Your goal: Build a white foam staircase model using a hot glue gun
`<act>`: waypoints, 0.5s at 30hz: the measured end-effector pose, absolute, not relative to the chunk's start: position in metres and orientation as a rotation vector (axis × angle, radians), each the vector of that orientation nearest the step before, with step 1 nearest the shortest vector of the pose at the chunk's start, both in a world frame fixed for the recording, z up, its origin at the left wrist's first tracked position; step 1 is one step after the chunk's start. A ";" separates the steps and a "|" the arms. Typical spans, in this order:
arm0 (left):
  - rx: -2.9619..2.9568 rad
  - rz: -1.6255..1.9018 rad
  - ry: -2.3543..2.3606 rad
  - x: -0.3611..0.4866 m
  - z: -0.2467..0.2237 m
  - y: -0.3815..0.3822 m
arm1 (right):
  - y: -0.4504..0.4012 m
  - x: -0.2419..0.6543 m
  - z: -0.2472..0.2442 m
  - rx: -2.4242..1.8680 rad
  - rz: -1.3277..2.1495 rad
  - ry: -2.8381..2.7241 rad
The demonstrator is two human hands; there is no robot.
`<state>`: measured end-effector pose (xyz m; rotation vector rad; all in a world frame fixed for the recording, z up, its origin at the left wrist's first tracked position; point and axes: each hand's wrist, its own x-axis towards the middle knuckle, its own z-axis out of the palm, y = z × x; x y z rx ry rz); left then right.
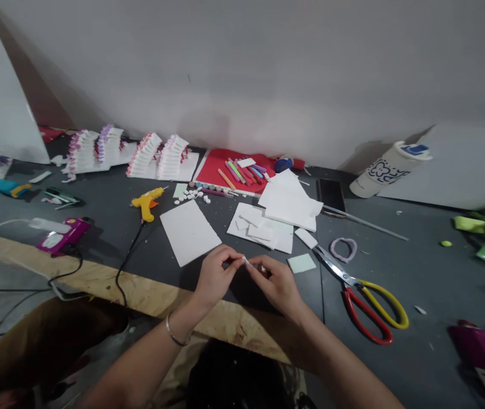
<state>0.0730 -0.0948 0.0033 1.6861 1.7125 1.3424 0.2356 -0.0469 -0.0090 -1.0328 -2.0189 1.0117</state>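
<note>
Left hand and right hand pinch white scrap — scissors, glue gun flanking.

Left hand: one bangle at the wrist, slim, rounded, silver-coloured. Garment: black, below and right of the bangle.

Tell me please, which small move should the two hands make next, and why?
Probably set the small white piece beside the white lumps: the left hand and right hand seem to pinch it between their fingertips, and those lumps already lie grouped on the table, beyond the left hand.
</note>
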 end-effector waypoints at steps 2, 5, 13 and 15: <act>1.800 1.315 1.772 0.075 0.001 -0.094 | -0.048 0.236 -0.011 -1.018 0.963 -2.041; 2.084 1.234 1.876 0.080 -0.001 -0.093 | -0.048 0.236 -0.015 -1.025 0.890 -2.073; 2.503 0.926 1.881 0.089 -0.011 -0.095 | -0.045 0.237 -0.017 -1.142 0.957 -1.978; 2.467 0.972 1.857 0.088 -0.010 -0.097 | -0.045 0.237 -0.016 -1.144 0.988 -1.951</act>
